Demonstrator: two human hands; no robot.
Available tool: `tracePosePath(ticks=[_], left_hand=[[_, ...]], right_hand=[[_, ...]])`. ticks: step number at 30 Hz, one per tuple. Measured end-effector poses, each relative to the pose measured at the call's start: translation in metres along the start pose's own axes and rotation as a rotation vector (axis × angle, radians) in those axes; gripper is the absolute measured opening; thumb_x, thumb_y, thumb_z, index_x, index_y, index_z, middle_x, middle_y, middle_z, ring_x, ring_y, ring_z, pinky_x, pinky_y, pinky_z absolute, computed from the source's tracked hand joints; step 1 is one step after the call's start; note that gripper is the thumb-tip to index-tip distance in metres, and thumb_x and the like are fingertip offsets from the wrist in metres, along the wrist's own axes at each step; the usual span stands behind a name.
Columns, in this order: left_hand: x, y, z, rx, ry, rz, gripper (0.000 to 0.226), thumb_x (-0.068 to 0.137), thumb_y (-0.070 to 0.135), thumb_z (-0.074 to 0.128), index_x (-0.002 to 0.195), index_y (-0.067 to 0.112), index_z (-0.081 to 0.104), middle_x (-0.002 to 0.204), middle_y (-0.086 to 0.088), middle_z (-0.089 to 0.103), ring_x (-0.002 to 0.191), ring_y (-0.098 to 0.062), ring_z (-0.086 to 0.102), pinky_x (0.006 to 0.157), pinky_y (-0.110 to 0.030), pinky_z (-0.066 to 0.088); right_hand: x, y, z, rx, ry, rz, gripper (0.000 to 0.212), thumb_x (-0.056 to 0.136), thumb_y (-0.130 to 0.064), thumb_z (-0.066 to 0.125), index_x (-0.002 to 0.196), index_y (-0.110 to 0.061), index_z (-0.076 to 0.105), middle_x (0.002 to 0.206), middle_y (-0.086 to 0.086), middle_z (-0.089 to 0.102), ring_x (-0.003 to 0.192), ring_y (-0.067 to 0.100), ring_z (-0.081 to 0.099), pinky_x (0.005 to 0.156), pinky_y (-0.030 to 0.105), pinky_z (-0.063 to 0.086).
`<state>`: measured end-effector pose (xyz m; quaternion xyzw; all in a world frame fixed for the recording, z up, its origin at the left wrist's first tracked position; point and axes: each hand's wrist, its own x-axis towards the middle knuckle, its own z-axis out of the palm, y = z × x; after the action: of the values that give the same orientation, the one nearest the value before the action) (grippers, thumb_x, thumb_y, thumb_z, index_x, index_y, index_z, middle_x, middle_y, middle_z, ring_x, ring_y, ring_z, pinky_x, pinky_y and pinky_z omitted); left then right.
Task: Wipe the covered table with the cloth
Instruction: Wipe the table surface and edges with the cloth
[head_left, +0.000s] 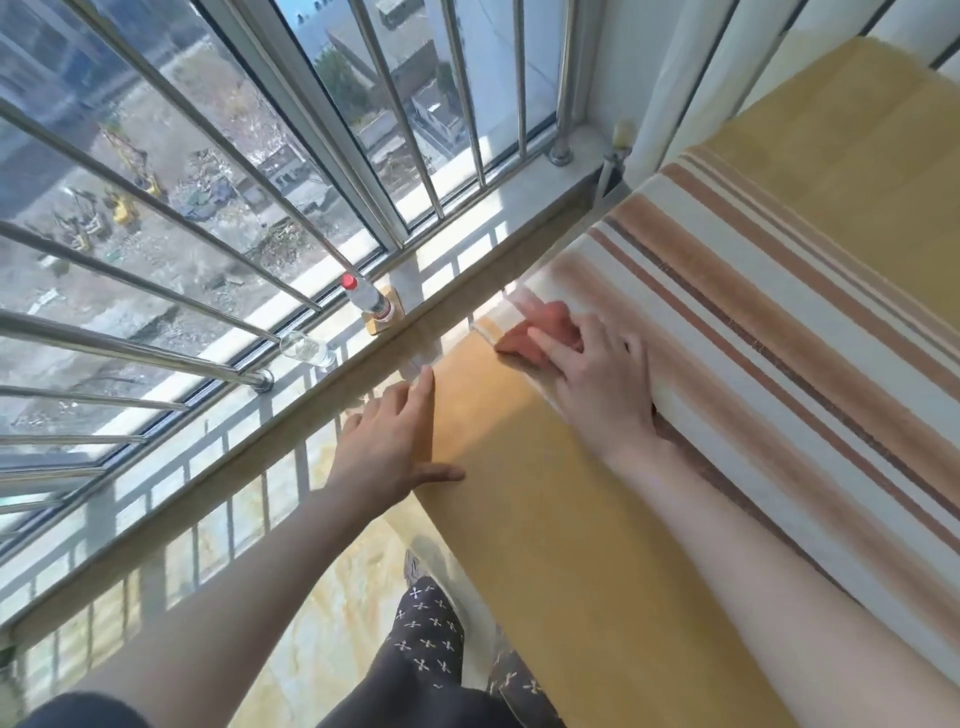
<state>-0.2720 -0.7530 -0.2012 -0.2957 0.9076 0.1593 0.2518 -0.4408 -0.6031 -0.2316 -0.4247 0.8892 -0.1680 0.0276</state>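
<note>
The table (779, 332) wears a cover of cream with brown stripes, and yellow cloth hangs down its side. A small pink-red cloth (540, 327) lies at the table's near-left corner. My right hand (597, 379) lies flat on it with straight fingers, pressing it onto the cover. My left hand (400, 436) rests open against the yellow side panel's left edge, fingers pointing up and thumb stretched across the fabric.
A window with steel bars (208, 208) fills the left. On its sill stand a clear bottle with a red cap (366, 299) on a small wooden block and a glass jar (306, 351). A stone ledge (260, 447) runs below. My patterned trouser legs (426, 644) stand on the marbled floor.
</note>
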Motion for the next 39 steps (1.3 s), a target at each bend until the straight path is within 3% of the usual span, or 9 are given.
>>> tracePosePath(ticks=[4, 7, 10, 18, 25, 30, 32, 36, 39], left_hand=[[0.0, -0.001, 0.002, -0.037, 0.013, 0.01, 0.118, 0.061, 0.066, 0.067, 0.146, 0.027, -0.005, 0.148, -0.004, 0.024, 0.131, -0.026, 0.029, 0.106, -0.039, 0.028], [-0.002, 0.0, -0.001, -0.028, 0.004, 0.033, 0.119, 0.062, 0.068, 0.065, 0.146, 0.023, -0.006, 0.152, -0.006, 0.016, 0.135, -0.026, 0.025, 0.109, -0.04, 0.025], [0.0, 0.009, -0.009, -0.001, 0.021, 0.08, 0.118, 0.064, 0.072, 0.058, 0.146, 0.02, -0.008, 0.156, -0.007, 0.0, 0.141, -0.025, 0.01, 0.115, -0.043, 0.015], [0.065, 0.098, -0.031, 0.029, 0.098, 0.45, 0.102, 0.075, 0.071, 0.045, 0.146, 0.022, -0.009, 0.156, 0.001, -0.014, 0.142, -0.017, -0.016, 0.116, -0.045, -0.006], [0.111, 0.173, -0.021, 0.062, 0.134, 0.498, 0.103, 0.068, 0.082, 0.027, 0.145, 0.028, -0.014, 0.155, 0.004, -0.017, 0.14, -0.016, -0.021, 0.111, -0.04, -0.017], [0.116, 0.172, -0.013, 0.072, 0.188, 0.476, 0.102, 0.063, 0.09, 0.013, 0.141, 0.034, -0.022, 0.15, 0.01, -0.025, 0.137, -0.014, -0.03, 0.109, -0.036, -0.023], [0.119, 0.181, -0.019, 0.082, 0.179, 0.494, 0.101, 0.063, 0.09, 0.012, 0.14, 0.035, -0.023, 0.149, 0.011, -0.027, 0.137, -0.013, -0.03, 0.107, -0.035, -0.025], [0.15, 0.225, -0.044, 0.075, 0.25, 0.572, 0.093, 0.067, 0.085, 0.015, 0.144, 0.038, -0.009, 0.15, 0.015, -0.019, 0.14, -0.014, -0.02, 0.11, -0.04, -0.018], [0.179, 0.256, -0.058, 0.083, 0.275, 0.587, 0.089, 0.071, 0.081, 0.021, 0.145, 0.037, -0.002, 0.147, 0.017, -0.019, 0.139, -0.011, -0.017, 0.109, -0.039, -0.017]], right_hand=[[-0.001, -0.013, 0.005, -0.004, 0.038, 0.147, 0.042, 0.079, -0.011, 0.068, 0.119, -0.021, 0.063, 0.11, 0.018, 0.058, 0.096, 0.033, 0.056, 0.077, 0.04, 0.039], [-0.028, -0.034, 0.014, -0.046, 0.031, -0.019, 0.047, 0.072, -0.009, 0.072, 0.117, -0.021, 0.063, 0.103, 0.014, 0.06, 0.084, 0.031, 0.057, 0.072, 0.039, 0.042], [-0.029, -0.016, 0.009, -0.073, 0.011, -0.106, 0.048, 0.073, -0.011, 0.072, 0.118, -0.024, 0.062, 0.107, 0.013, 0.059, 0.084, 0.03, 0.057, 0.074, 0.04, 0.041], [0.019, 0.109, -0.034, -0.117, 0.164, 0.48, 0.037, 0.088, -0.019, 0.058, 0.125, -0.026, 0.058, 0.112, 0.016, 0.051, 0.098, 0.034, 0.049, 0.084, 0.042, 0.033], [0.007, 0.131, -0.038, -0.144, 0.165, 0.343, 0.042, 0.079, -0.014, 0.068, 0.119, -0.025, 0.062, 0.113, 0.017, 0.057, 0.097, 0.034, 0.055, 0.08, 0.041, 0.038], [0.036, 0.203, -0.061, -0.113, 0.242, 0.678, 0.034, 0.086, -0.019, 0.061, 0.119, -0.027, 0.063, 0.11, 0.013, 0.053, 0.095, 0.033, 0.05, 0.082, 0.041, 0.035], [0.039, 0.2, -0.059, -0.089, 0.253, 0.631, 0.033, 0.083, -0.017, 0.065, 0.115, -0.025, 0.065, 0.103, 0.013, 0.054, 0.088, 0.034, 0.052, 0.076, 0.04, 0.036], [0.032, 0.195, -0.055, -0.135, 0.224, 0.348, 0.042, 0.073, -0.014, 0.074, 0.113, -0.026, 0.066, 0.095, 0.013, 0.06, 0.079, 0.033, 0.057, 0.067, 0.038, 0.039], [0.046, 0.222, -0.063, -0.148, 0.243, 0.407, 0.038, 0.077, -0.015, 0.072, 0.112, -0.027, 0.066, 0.097, 0.013, 0.06, 0.083, 0.032, 0.057, 0.07, 0.038, 0.039]])
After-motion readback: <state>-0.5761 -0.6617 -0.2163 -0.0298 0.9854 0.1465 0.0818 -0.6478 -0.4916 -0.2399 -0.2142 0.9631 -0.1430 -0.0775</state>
